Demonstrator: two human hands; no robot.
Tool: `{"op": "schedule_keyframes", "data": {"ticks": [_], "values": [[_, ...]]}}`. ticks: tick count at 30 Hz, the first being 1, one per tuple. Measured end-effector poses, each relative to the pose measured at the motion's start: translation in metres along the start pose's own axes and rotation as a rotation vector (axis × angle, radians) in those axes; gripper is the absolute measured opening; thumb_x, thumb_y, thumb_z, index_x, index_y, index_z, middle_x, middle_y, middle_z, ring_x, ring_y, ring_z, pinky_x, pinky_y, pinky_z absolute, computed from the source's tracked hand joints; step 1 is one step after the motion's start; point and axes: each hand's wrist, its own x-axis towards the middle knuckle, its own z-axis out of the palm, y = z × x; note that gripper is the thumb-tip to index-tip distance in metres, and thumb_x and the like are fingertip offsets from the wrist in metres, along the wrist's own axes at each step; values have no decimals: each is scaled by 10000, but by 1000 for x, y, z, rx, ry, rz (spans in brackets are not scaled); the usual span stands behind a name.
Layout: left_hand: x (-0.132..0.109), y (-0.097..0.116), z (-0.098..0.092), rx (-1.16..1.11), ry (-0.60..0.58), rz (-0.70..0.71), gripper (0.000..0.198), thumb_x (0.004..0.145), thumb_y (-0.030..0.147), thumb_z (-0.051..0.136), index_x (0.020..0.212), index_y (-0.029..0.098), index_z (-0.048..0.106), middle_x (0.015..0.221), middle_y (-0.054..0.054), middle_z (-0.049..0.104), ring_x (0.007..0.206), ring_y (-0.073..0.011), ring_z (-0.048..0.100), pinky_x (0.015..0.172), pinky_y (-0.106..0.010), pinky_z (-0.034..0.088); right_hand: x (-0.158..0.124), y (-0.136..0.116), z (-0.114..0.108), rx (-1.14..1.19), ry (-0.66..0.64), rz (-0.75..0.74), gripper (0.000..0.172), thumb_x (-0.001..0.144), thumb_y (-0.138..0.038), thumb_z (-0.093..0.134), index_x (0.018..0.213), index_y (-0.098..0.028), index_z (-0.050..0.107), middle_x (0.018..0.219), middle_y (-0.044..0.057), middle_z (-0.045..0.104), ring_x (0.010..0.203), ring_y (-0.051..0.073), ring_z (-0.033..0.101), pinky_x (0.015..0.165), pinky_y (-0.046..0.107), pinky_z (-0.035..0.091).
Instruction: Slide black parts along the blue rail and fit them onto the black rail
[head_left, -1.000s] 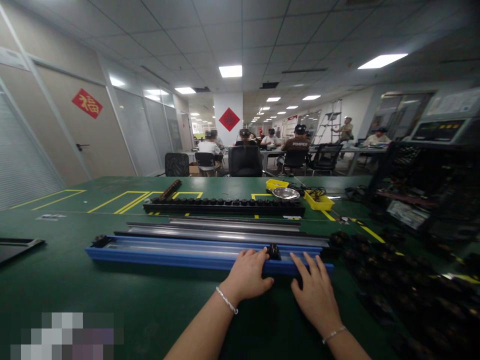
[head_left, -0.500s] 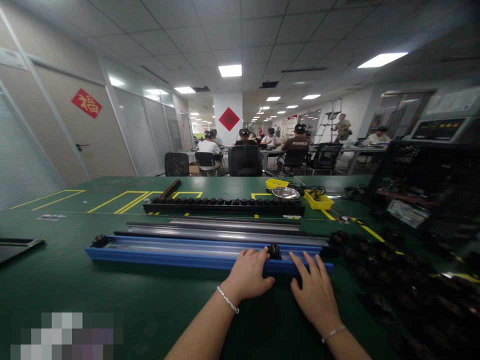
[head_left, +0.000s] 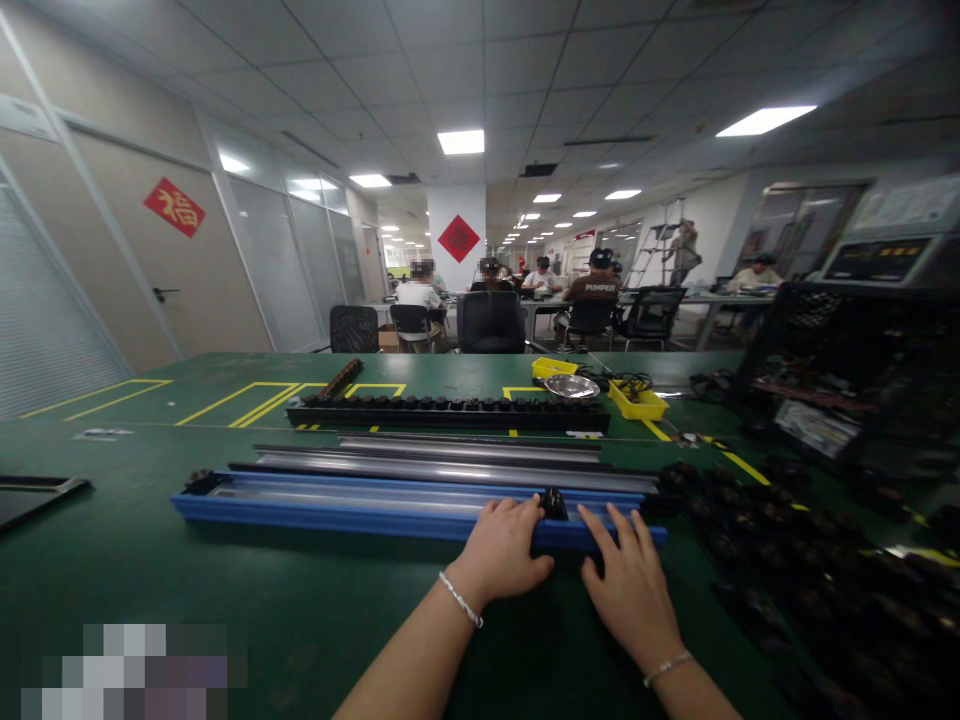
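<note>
Across the bench in front of me lies a long blue rail [head_left: 322, 505] with an open channel. A small black part [head_left: 553, 503] sits in the channel toward its right end; a second dark part [head_left: 201, 481] is at the left end. My left hand [head_left: 506, 550] rests over the rail's near edge, its fingertips against the black part's left side and its thumb held apart. My right hand [head_left: 630, 580] is open, fingers spread, its fingertips on the rail just right of that part. Both palms face down, and the undersides of the fingers are hidden.
Behind the blue rail are grey metal rails [head_left: 450, 470] and a black strip [head_left: 450, 412] lined with dark parts. A yellow bin [head_left: 637, 404] and a metal dish [head_left: 571, 386] stand beyond. Dark parts [head_left: 810, 560] are heaped at right, before an open black case [head_left: 817, 370].
My left hand has moved slightly right, and the black part has shifted a little right along the channel. My right hand stays almost where it was.
</note>
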Motion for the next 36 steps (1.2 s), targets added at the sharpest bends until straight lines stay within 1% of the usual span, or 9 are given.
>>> {"op": "schedule_keyframes", "data": {"ticks": [6, 13, 20, 28, 36], "values": [[1, -1, 1, 8, 4, 18, 592, 743, 458, 534, 1264, 192, 442, 1357, -73, 471, 1150, -260, 464, 1013, -419, 318, 0, 0, 2, -5, -10, 0, 518, 773, -226, 452, 1285, -282, 503, 1320, 94, 434, 1308, 311, 260, 1022, 474, 308], [4, 2, 4, 24, -7, 13, 588, 736, 467, 533, 1248, 187, 459, 1365, -69, 464, 1160, -262, 458, 1017, -422, 317, -1, 1, 3, -23, -7, 1, 527, 766, -224, 461, 1285, -309, 498, 1320, 74, 420, 1301, 311, 264, 1009, 470, 323], [6, 2, 7, 16, 19, 33, 580, 730, 476, 530, 1234, 193, 474, 1362, -64, 468, 1145, -270, 466, 1005, -429, 332, 0, 0, 0, -47, -27, 1, 505, 763, -213, 452, 1253, -309, 531, 1317, 92, 427, 1292, 321, 279, 993, 464, 335], [7, 2, 8, 19, 19, 37, 572, 734, 485, 521, 1228, 200, 475, 1364, -64, 466, 1147, -274, 463, 1008, -448, 326, 1, -4, -5, -60, -80, 35, 497, 761, -222, 448, 1239, -329, 538, 1324, 78, 433, 1299, 314, 273, 980, 467, 337], [7, 3, 11, 16, 27, 39, 573, 729, 483, 532, 1222, 194, 479, 1362, -67, 466, 1138, -269, 469, 1001, -441, 335, 1, -2, -4, -73, -79, 19, 502, 765, -214, 435, 1239, -343, 535, 1323, 88, 440, 1287, 324, 292, 967, 469, 339]]}}
